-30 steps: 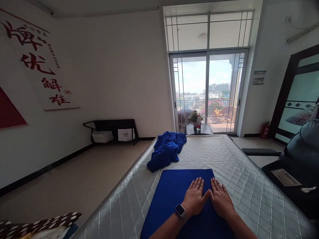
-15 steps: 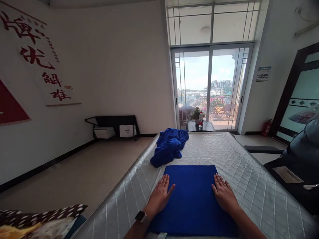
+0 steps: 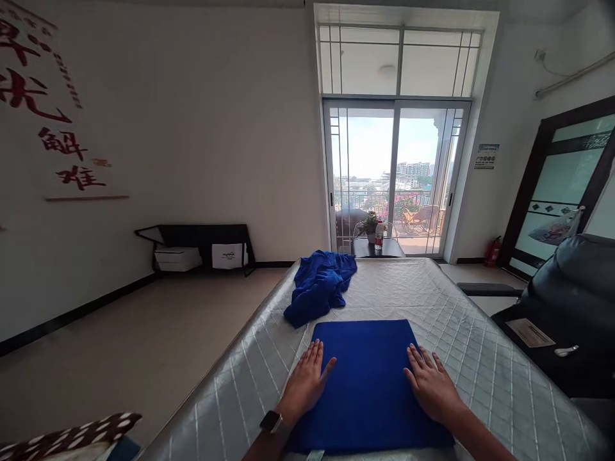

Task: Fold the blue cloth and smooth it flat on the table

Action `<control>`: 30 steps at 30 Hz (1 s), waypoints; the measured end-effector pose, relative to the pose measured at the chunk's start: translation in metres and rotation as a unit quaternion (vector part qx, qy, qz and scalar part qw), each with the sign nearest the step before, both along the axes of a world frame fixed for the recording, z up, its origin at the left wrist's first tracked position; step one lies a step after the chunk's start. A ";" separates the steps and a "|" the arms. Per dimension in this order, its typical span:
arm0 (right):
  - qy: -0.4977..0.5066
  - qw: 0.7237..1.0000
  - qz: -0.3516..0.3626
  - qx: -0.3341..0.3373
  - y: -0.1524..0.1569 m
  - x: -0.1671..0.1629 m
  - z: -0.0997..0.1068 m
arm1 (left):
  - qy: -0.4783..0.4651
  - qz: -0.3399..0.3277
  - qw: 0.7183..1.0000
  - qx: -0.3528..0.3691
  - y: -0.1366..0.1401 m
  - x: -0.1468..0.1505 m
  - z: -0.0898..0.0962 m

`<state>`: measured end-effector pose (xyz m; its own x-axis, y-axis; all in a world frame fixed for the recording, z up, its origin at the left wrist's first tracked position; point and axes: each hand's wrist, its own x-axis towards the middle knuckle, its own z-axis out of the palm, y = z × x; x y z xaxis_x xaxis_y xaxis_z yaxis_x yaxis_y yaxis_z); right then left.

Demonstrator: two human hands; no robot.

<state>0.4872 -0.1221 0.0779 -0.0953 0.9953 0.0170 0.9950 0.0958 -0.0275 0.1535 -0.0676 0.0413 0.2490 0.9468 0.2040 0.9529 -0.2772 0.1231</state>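
Note:
A flat, neatly squared blue cloth (image 3: pixel 362 390) lies on the silvery quilted mattress (image 3: pixel 230 390) in front of me. My left hand (image 3: pixel 306 379) rests flat along its left edge, fingers stretched forward and thumb out over the cloth. On the opposite edge, my right hand (image 3: pixel 432 381) lies with its fingers spread, palm down. Neither hand grips anything. Just beyond the flat cloth sits a crumpled blue cloth (image 3: pixel 319 285), apart from both hands. A smartwatch (image 3: pixel 271 420) is on my left wrist.
Past the mattress's far end stands a small table with a potted plant (image 3: pixel 370 224) and a bottle (image 3: pixel 379 235). A black armchair (image 3: pixel 562 301) is close on the right. At lower left is a brown polka-dot fabric (image 3: pixel 91 434). A black rack (image 3: pixel 202 234) lines the far wall.
The camera view has turned slightly to the left wall's right, so the room shifts leftward. My right hand's fingers are spread a little wider; both hands stay on the cloth's edges.

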 end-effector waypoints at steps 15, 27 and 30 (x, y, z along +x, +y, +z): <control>0.086 0.995 -0.039 0.002 -0.019 0.003 -0.012 | 0.020 -0.068 0.997 -0.016 -0.026 0.066 0.023; 0.075 0.997 -0.026 -0.002 -0.020 0.007 -0.017 | -0.057 -0.214 0.975 -0.032 -0.048 0.189 0.030; 0.085 0.996 -0.032 0.004 -0.019 0.006 -0.017 | -0.039 -0.191 0.980 -0.047 -0.051 0.156 0.030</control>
